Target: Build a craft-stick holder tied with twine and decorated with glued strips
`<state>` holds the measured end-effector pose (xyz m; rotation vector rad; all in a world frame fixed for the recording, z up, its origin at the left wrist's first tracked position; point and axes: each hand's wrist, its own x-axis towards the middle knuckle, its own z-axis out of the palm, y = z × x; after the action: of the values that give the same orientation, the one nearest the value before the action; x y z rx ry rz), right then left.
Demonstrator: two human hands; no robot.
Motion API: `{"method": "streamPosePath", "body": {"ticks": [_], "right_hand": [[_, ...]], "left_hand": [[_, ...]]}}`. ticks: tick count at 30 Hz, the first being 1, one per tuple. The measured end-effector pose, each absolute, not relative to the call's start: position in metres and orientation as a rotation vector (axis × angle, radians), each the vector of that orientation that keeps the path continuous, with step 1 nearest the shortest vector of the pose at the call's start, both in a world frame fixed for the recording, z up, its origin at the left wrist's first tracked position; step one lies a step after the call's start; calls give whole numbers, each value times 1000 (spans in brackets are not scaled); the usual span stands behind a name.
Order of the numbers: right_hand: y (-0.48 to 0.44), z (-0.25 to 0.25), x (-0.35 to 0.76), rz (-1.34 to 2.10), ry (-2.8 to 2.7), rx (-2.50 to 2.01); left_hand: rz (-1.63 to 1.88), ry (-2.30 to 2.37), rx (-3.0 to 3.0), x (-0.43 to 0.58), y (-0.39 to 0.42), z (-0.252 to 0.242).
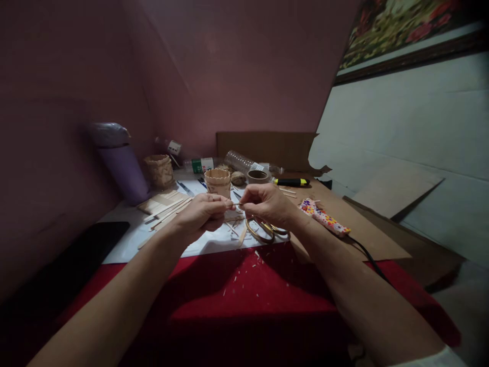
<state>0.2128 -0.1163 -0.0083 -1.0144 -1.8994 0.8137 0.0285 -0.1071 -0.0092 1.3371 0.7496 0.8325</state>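
Above the near part of the work surface, a thin brown strand (pixel 237 204) that looks like twine runs between my two hands. My left hand (pixel 209 210) pinches one end between thumb and fingers. The other end is pinched by the fingertips of my right hand (pixel 263 204). Just behind the hands stands a small cup covered with wooden sticks (pixel 217 182), its rim scalloped. Under my right hand lie scissors with gold-coloured handles (pixel 262 232), their blades partly hidden. Loose craft sticks (pixel 170 211) lie left of my left hand.
A second stick-covered cup (pixel 158 172) stands back left, beside a purple container (pixel 124 171). Behind are a twine ball (pixel 239 178), a tape roll (pixel 258 177), plastic bottles (pixel 239 160) and a black-yellow cutter (pixel 292 182). A flower-patterned tool (pixel 324 217) with a cord lies right. Scraps litter the red cloth (pixel 244 290).
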Motion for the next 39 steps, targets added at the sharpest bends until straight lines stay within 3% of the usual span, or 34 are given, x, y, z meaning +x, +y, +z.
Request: {"method": "streamPosePath", "body": {"ticks": [9,20,29,39], "right_hand": [[-112,-12,214,689,-1937,-1010],[-110,-7,216,1052,-1767,-1152],[-111,-8,215,1048,-1757,-1141],[-113,-8,213,1026,-1754,-1117]], "left_hand": [[710,659,1167,24,-104,-12],[1052,798,1188,22,-100,-8],[1173,819,1118,25,-100,-7],[1256,931,1432,27,-97,-13]]}}
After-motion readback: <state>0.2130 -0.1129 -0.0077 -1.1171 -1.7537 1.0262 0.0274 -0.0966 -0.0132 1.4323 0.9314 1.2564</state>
